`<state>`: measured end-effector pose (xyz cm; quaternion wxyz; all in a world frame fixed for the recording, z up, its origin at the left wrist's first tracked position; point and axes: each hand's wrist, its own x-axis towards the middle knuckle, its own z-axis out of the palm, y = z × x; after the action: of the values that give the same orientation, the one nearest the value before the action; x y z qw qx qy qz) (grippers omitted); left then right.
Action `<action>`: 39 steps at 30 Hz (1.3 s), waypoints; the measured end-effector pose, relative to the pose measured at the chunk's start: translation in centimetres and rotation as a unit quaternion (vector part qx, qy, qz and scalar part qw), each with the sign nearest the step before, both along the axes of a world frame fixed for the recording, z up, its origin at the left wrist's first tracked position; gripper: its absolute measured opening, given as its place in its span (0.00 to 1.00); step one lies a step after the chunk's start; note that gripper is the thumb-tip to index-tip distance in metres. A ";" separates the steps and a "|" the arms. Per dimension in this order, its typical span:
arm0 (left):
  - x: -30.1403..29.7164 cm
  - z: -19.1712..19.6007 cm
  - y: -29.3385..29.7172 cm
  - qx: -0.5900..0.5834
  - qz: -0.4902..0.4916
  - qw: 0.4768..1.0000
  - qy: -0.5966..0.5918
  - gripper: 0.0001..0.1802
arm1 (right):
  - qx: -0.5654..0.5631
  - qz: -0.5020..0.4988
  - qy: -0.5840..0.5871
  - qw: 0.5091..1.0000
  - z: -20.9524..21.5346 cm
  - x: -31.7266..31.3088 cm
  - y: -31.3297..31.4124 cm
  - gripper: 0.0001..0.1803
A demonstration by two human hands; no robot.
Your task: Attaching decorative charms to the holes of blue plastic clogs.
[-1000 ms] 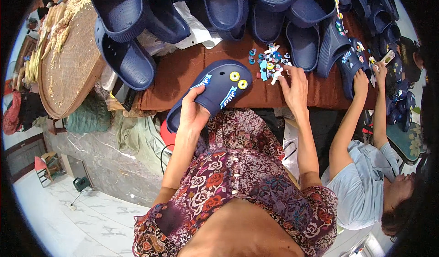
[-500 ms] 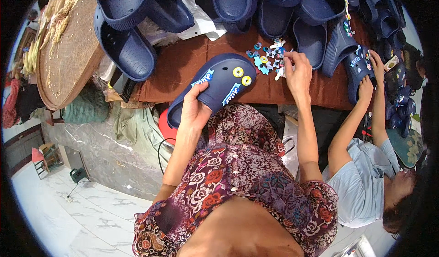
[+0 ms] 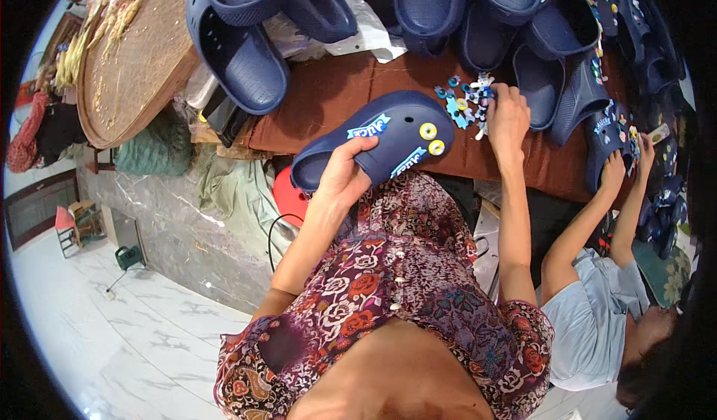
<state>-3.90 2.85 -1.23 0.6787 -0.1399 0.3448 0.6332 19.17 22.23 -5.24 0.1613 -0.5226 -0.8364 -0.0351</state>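
Clog [image 3: 401, 126] has swung clockwise, pinched by left hand [image 3: 346, 172]; right hand [image 3: 510, 117], toward twelve o'clock, curls beside charms [image 3: 461, 104], pinch unclear.

Navy clog [image 3: 399, 108] bearing yellow-and-white round charms [image 3: 429, 125]; to its right, blue, white and yellow loose charms [image 3: 461, 105]; beyond it, brown cloth [image 3: 407, 75]; below it, purple, red-and-white floral garment [image 3: 343, 289].

Light is bright — the glossy white grey-veined floor [image 3: 172, 323], lower left of the brown cloth-covered table [image 3: 321, 95], shows glare. Shadow darkens beneath the table; fisheye distortion bends outer edges.
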 end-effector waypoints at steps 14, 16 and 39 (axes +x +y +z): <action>0.0 1.0 0.8 0.029 -0.006 0.999 -0.012 0.23 | -0.272 0.239 0.263 0.894 8.2 -5.5 -4.6 0.14; 0.2 1.4 0.8 0.036 -0.008 0.999 -0.005 0.22 | -0.257 0.283 0.251 0.889 7.9 -6.3 -5.2 0.15; 2.0 2.0 -0.1 0.041 -0.003 0.996 0.079 0.24 | -0.436 0.268 0.277 0.814 5.7 -6.1 -3.2 0.27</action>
<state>-1.87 2.72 0.77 0.6566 -0.0605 0.3711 0.6538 13.08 19.04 0.51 0.1445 -0.2812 -0.7911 0.5237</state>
